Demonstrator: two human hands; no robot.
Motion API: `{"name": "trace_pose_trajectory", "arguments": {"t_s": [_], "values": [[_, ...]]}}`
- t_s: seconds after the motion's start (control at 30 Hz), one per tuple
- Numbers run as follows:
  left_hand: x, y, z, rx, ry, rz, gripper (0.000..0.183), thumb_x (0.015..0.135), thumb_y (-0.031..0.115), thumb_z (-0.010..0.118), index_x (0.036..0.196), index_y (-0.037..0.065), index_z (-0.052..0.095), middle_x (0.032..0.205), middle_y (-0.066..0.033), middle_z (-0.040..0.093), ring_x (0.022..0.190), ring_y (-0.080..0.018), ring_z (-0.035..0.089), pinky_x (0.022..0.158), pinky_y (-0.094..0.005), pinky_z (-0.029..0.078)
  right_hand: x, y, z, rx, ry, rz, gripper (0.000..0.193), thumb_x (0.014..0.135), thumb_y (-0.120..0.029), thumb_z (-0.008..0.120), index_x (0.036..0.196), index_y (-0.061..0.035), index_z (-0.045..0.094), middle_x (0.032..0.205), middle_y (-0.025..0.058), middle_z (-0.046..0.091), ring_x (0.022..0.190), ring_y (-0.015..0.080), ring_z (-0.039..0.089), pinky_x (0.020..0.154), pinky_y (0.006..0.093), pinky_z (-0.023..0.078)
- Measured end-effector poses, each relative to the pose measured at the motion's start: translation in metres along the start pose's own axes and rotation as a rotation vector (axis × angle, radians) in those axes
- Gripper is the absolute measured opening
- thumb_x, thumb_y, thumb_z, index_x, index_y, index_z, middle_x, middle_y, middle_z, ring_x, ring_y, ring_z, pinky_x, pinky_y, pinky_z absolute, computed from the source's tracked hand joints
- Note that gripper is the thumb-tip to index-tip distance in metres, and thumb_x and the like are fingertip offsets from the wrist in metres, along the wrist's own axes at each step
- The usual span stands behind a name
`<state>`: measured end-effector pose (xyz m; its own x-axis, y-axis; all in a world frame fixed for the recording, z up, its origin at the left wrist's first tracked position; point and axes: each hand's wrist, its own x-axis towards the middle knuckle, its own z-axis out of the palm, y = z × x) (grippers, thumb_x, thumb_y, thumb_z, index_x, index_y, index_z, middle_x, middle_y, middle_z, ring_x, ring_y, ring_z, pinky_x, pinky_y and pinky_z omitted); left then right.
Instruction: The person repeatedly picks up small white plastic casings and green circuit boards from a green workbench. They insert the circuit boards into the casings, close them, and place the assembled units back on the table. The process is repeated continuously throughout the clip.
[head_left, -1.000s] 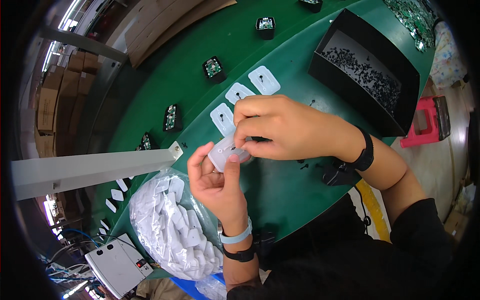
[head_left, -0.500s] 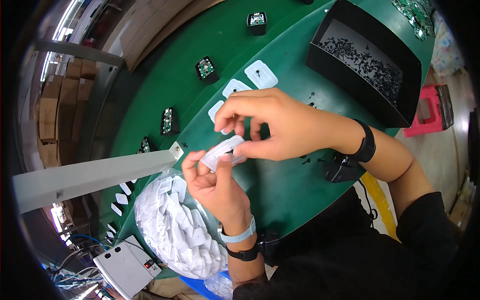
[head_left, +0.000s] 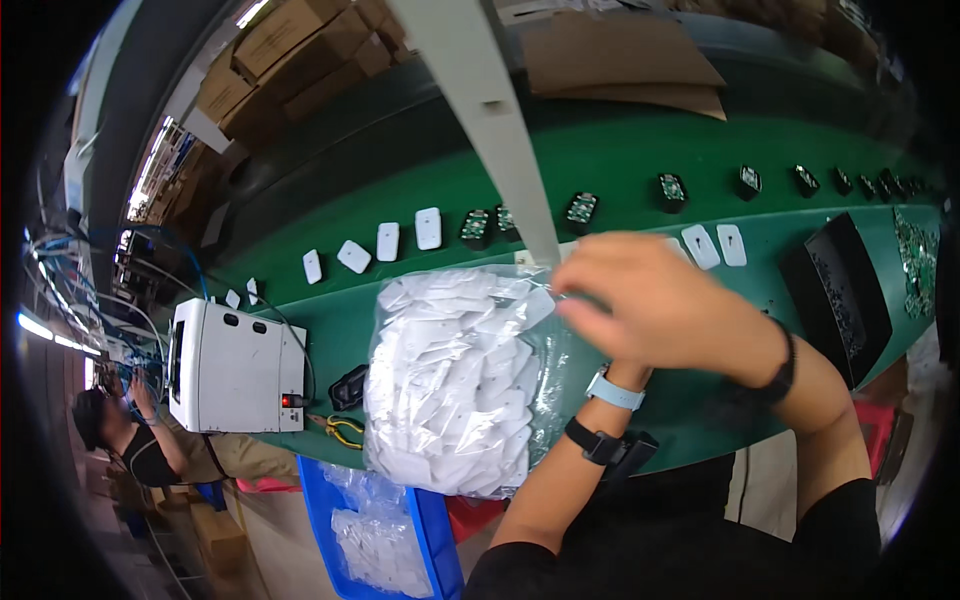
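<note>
My right hand (head_left: 640,305) reaches over the right edge of a clear plastic bag (head_left: 548,375). Its thumb and forefinger are apart, slightly blurred, with nothing visible between them. White plastic covers (head_left: 450,390) fill the bag in a heap; a loose white cover (head_left: 533,309) lies close to the fingertips. Behind the right hand, my left hand (head_left: 628,372) is almost wholly hidden. Only its wrist with a light blue band shows, so whatever it holds is out of sight. Beyond the hands, white covers with small black pieces (head_left: 732,245) lie on the green table.
A grey post (head_left: 500,140) rises just beyond the bag. Black housings with circuit boards (head_left: 672,190) and white covers (head_left: 428,229) line the belt. Leftward stand a white machine (head_left: 240,370), pliers (head_left: 345,432) and a blue crate (head_left: 440,540). A black box of small parts (head_left: 840,290) is at right.
The view has swung left. My right hand has left the white cover that my left hand held and moved to the bag. My left hand has become hidden behind it.
</note>
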<state>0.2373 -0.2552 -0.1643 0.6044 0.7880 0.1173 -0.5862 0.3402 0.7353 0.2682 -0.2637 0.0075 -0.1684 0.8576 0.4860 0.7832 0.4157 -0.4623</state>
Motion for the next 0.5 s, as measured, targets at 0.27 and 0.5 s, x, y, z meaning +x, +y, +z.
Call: {"name": "trace_pose_trajectory", "arguments": {"t_s": [0.27, 0.5], "values": [[0.009, -0.059, -0.022, 0.102, -0.167, 0.16, 0.041, 0.1, 0.025, 0.061, 0.133, 0.008, 0.044, 0.12, -0.0125, 0.062, 0.103, -0.0232, 0.067, 0.085, -0.0385, 0.055, 0.112, 0.064, 0.14, -0.476, -0.155, 0.187, 0.018, 0.071, -0.003, 0.066, 0.088, 0.0031, 0.071, 0.1, 0.0268, 0.064, 0.085, 0.0384, 0.069, 0.073, 0.0431, 0.059], [0.016, 0.005, -0.013, -0.023, 0.163, -0.11, 0.031, 0.102, 0.021, 0.055, 0.125, 0.004, 0.042, 0.097, -0.0188, 0.069, 0.079, -0.0211, 0.07, 0.069, -0.031, 0.057, 0.154, 0.068, 0.196, -0.464, -0.313, 0.355, 0.021, 0.078, -0.004, 0.065, 0.097, 0.0026, 0.07, 0.106, 0.0248, 0.065, 0.097, 0.0388, 0.068, 0.08, 0.0454, 0.058]]}}
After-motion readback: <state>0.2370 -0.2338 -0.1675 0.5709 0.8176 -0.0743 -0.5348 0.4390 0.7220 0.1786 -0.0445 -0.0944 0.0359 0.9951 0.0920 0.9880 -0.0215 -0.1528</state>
